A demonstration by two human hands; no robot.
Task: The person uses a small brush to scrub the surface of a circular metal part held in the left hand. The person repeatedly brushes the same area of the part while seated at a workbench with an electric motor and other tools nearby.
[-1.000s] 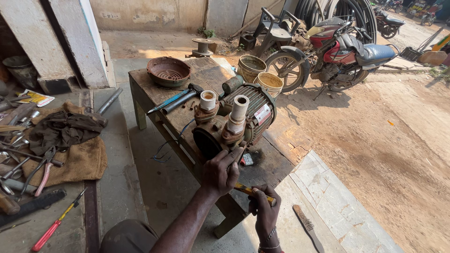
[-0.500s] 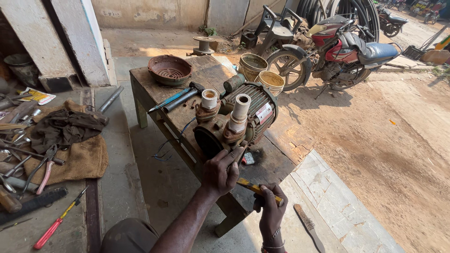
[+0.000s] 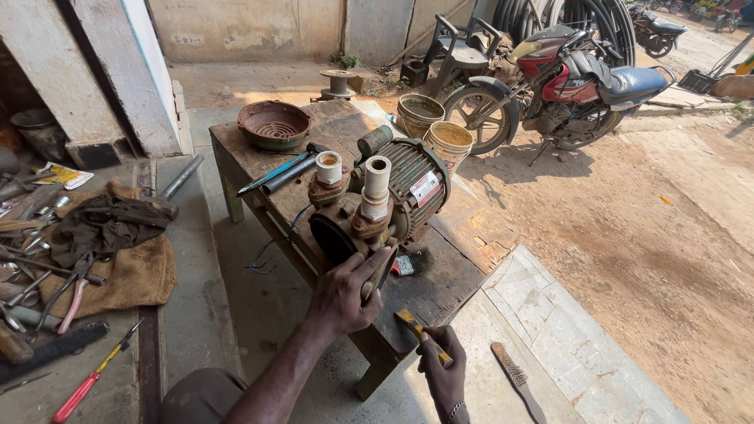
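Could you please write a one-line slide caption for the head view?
Left hand grips a rusty water pump on a workbench; right hand holds a yellow-handled tool.

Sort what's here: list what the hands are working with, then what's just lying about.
In hand:
left hand gripping the rusty green-bodied water pump motor
right hand holding a yellow-handled tool

Lying about:
wooden-handled wire brush
round rusty fan cover
red-handled screwdriver
two dirty plastic buckets
red motorcycle
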